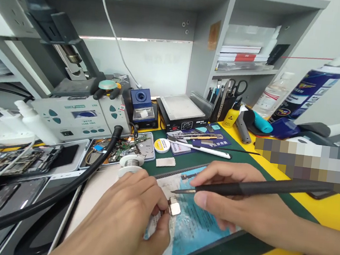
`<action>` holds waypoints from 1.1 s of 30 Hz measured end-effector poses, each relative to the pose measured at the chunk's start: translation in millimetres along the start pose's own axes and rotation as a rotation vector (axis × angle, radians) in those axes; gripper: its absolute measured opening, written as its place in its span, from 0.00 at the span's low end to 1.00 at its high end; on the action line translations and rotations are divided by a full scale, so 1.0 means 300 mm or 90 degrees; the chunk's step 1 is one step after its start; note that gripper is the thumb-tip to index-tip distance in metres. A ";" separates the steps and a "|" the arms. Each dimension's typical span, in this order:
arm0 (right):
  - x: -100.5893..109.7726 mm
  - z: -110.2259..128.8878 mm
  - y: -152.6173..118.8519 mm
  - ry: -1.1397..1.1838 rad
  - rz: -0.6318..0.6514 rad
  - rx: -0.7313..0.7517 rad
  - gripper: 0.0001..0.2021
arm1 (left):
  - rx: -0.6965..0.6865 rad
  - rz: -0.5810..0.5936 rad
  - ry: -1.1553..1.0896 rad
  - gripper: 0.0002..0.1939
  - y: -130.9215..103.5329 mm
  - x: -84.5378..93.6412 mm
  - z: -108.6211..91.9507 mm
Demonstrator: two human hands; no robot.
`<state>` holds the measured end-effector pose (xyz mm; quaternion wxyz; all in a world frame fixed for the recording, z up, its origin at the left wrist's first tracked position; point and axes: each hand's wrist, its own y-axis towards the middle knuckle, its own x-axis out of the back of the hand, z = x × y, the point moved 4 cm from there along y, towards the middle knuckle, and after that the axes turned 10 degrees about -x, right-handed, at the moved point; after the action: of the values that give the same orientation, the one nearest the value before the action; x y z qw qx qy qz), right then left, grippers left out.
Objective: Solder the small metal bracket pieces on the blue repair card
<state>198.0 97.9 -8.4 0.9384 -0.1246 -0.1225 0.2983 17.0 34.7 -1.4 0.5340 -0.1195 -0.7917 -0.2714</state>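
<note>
My left hand (pixel 135 210) is closed at the left of the work mat, thumb and fingers pinching a small electronic part with a square, silvery face (pixel 175 209). Its inner edge is hidden behind the fingertips. In my right hand (pixel 242 194) a soldering iron (pixel 231 186) with a black handle is gripped between thumb and fingers. Its thin metal tip points left, just above the part and apart from it. Under both hands lies a worn blue and whitish work mat (pixel 198 226). A small flat part (pixel 187 176) lies near its top edge.
A solder spool (pixel 131 163) stands beyond my left hand. Behind are a blue iron stand (pixel 140 96), a hot plate (pixel 182 112) and a tray of circuit boards (pixel 130 147). A thick black hose (pixel 89 175) crosses the left side. A white pen-like tool (pixel 207 150) lies ahead.
</note>
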 end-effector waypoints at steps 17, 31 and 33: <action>-0.019 -0.014 -0.006 -0.038 -0.045 0.054 0.08 | 0.052 0.003 -0.041 0.03 0.015 -0.027 0.024; -0.020 -0.032 0.000 -0.069 -0.066 0.073 0.06 | 0.043 -0.037 -0.064 0.04 0.005 -0.042 0.024; -0.021 -0.022 -0.003 -0.081 -0.067 0.070 0.06 | 0.045 -0.033 -0.062 0.03 0.008 -0.041 0.020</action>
<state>195.4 92.4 -15.3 0.9485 -0.0466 -0.1719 0.2619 18.5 41.4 -13.6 0.4914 -0.0932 -0.8288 -0.2507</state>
